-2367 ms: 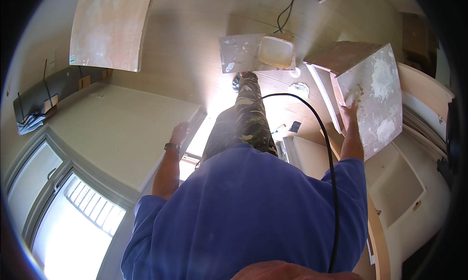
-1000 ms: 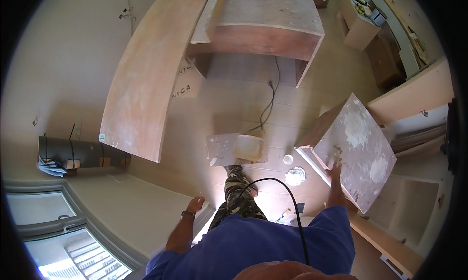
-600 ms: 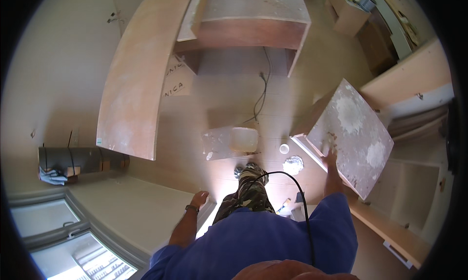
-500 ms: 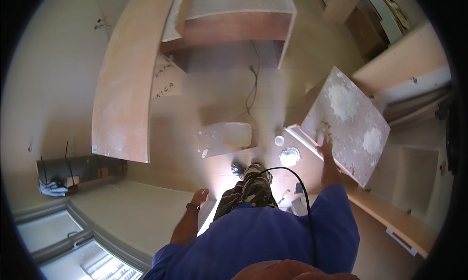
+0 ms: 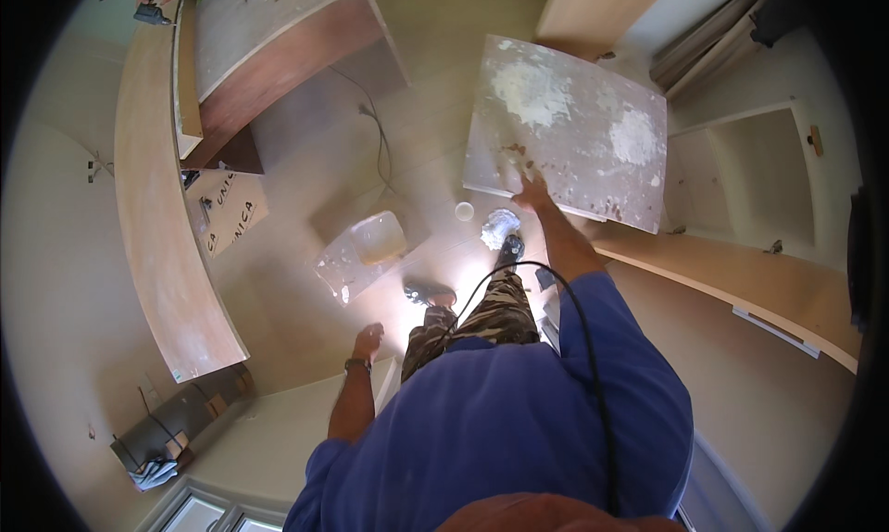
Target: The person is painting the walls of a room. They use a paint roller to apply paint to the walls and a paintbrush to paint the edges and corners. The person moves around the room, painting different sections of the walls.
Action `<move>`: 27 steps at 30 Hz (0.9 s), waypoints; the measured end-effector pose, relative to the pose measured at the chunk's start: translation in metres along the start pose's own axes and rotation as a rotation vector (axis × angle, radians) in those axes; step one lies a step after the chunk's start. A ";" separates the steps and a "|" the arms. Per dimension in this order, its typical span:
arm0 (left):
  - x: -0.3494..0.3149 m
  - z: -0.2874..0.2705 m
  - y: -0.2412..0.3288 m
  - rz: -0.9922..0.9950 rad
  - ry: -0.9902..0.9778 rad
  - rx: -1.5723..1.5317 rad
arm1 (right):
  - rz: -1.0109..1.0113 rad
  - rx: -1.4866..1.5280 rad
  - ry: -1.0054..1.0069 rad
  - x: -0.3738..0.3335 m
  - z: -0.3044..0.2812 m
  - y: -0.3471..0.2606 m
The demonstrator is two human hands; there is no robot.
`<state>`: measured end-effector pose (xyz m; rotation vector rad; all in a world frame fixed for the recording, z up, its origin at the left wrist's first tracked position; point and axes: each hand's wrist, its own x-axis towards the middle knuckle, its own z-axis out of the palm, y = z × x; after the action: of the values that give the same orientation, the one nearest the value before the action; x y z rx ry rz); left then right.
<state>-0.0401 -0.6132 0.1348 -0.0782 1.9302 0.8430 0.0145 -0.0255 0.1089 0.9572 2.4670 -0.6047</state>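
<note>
My right hand (image 5: pixel 531 195) rests on the near edge of a stained board-topped piece (image 5: pixel 593 152), its fingers spread over the top. White dried patches and brown spots mark that top. My left hand (image 5: pixel 369 340) hangs at my side above the floor, loosely bent, with nothing visible in it. Close to my feet are a small white cup (image 5: pixel 465 212) and a crumpled silvery-white heap (image 5: pixel 500 228). Further left lies a clear plastic sheet or bag (image 5: pixel 338 271) by a pale rectangular tub (image 5: pixel 381 239).
A long curved wooden panel (image 5: pixel 153 199) and a cabinet-like piece (image 5: pixel 287 69) stand left. Behind them, another person's hands hold a power tool (image 5: pixel 153 13). A cable (image 5: pixel 381 143) lies on the floor. Open built-in shelving (image 5: pixel 750 171) is at right, a dark roll (image 5: pixel 171 419) lower left.
My view has turned right, and my feet have shifted in a step. My right hand stays at the stained board's edge. The other person's hands and power tool have come into view.
</note>
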 end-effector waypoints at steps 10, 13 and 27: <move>-0.005 0.063 0.136 -0.094 0.180 -0.047 | -0.079 0.505 -0.096 -0.034 -0.059 0.104; -0.005 0.086 0.136 -0.041 0.158 0.002 | -0.170 0.417 -0.027 -0.046 -0.048 0.115; -0.001 0.150 0.099 -0.200 -0.139 0.488 | -0.218 0.364 -0.330 -0.108 0.047 0.098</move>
<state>0.0357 -0.4511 0.1471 0.0782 1.9071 0.2261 0.1668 -0.0412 0.1036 0.6472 2.2161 -1.2129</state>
